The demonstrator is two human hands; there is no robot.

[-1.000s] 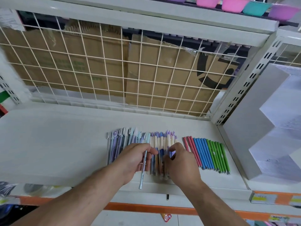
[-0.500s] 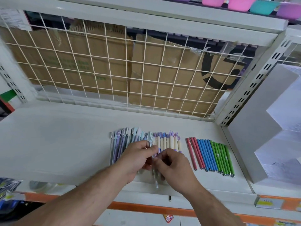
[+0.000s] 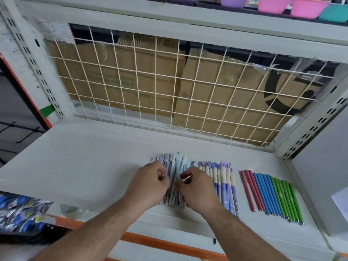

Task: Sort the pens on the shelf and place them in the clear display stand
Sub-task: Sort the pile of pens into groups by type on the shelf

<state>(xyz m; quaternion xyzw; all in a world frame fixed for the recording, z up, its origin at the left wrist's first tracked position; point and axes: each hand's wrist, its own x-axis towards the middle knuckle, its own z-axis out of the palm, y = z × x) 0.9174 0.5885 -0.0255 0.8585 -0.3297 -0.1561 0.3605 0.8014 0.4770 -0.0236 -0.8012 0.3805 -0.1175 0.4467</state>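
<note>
We look down on a broad white metal shelf (image 3: 84, 162) backed by a white wire grid panel (image 3: 188, 75) with brown cardboard (image 3: 150, 80) behind it. Our left hand (image 3: 148, 185) and right hand (image 3: 197, 187) sit close together near the shelf's front edge, fingers curled onto either side of a bundle of pale grey-blue pens (image 3: 176, 194). Just right lie cream-and-purple pens (image 3: 225, 179), then, a little apart, a row of red, blue and green pens (image 3: 271, 194).
</note>
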